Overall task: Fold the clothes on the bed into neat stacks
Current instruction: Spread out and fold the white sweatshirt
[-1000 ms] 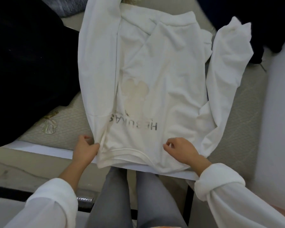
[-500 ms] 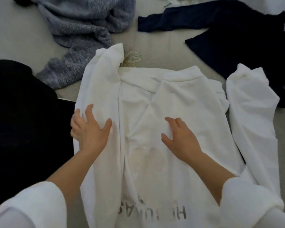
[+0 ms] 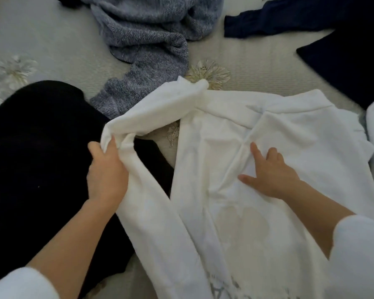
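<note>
White sweatshirt (image 3: 268, 160) with grey lettering; blue-grey marled knit sweater (image 3: 147, 39); black garment (image 3: 41, 158); navy garment (image 3: 343, 50); pale bed (image 3: 52, 44) with golden flowers

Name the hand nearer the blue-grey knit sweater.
Left. The left hand, gripping the sleeve, is close to the knit sweater's near end; the right hand rests farther right on the white sweatshirt.

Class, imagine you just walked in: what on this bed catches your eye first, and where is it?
The white sweatshirt lies spread at centre, its sleeve held up by the left hand while the right hand presses its body. A black garment fills the left side, and a blue-grey knit sweater sprawls at the top.
</note>
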`<state>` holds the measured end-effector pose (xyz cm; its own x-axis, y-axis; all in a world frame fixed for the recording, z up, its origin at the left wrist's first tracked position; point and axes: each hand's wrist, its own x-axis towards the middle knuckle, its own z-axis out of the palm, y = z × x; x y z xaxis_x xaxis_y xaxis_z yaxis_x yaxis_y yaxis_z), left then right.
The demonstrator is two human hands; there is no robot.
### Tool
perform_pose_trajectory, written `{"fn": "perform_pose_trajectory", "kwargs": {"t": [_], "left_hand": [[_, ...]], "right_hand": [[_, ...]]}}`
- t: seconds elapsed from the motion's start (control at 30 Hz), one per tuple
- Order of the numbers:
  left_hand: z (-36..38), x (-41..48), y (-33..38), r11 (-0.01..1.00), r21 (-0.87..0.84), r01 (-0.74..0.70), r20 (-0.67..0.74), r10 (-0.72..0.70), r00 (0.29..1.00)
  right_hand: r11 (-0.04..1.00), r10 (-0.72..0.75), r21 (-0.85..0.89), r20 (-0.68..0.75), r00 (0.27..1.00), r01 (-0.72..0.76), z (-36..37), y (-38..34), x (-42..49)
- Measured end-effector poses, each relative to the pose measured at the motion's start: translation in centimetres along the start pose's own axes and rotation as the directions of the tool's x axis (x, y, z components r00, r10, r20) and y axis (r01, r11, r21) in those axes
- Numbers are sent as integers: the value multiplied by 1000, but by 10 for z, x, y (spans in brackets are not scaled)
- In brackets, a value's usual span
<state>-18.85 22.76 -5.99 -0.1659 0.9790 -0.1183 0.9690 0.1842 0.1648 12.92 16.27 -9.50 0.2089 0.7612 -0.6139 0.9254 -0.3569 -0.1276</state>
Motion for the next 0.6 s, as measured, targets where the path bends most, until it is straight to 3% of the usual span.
{"fn": "perform_pose_trajectory", "kwargs": {"t": [0.1,0.17,0.23,0.33,0.43,0.5,0.6], "left_hand": [[-17,-1,-42,964,116,240,99,-252,963],[-18,3,-37,951,131,280,101,-294,950],[-16,6,-10,979,60,194,-2,-195,981],[-3,10,50,987,16,-161,-79,162,984],[26,20,111,823,75,-563,-24,565,824],[45,33,147,767,94,-634,31,635,772],[69,62,187,859,11,-512,96,508,856]], "right_hand": [[1000,15,-14,35,999,-14,-7,-4,1],[1000,21,-2,49,999,-21,-11,-4,2],[999,16,33,46,999,-18,-14,-1,1],[996,-40,80,-48,998,44,-27,13,5],[982,-28,170,-291,956,81,-50,35,19],[972,30,219,-473,880,84,-67,54,35],[956,183,292,-664,725,26,-89,89,59]]}}
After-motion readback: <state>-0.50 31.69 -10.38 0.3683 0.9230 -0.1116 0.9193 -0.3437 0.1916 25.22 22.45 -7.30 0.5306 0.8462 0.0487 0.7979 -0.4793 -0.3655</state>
